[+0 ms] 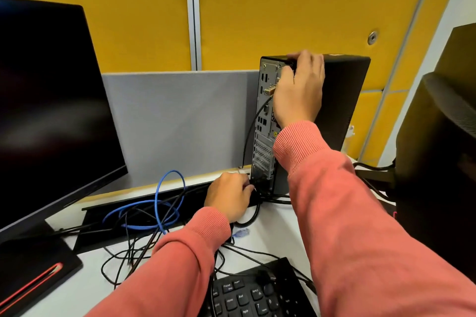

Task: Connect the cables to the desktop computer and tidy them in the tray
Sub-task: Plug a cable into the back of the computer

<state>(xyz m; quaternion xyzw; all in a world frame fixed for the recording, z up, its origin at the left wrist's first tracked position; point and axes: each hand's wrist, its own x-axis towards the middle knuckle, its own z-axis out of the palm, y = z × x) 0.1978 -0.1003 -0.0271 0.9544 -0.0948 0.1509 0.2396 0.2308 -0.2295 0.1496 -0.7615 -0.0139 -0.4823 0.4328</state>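
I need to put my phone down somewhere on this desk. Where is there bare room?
Bare desk shows between the keyboard and the computer tower, beside the blue plug. Another patch lies by the monitor base, at the near left edge. Crowded: the cable tray and the desk before it, tangled with black and blue cable.

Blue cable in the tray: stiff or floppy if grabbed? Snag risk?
Likely springy rather than limp: the blue cable holds an upright loop above the tray. It will probably drag neighbours along, since thin black cables cross through its coils. Probably light for its size.
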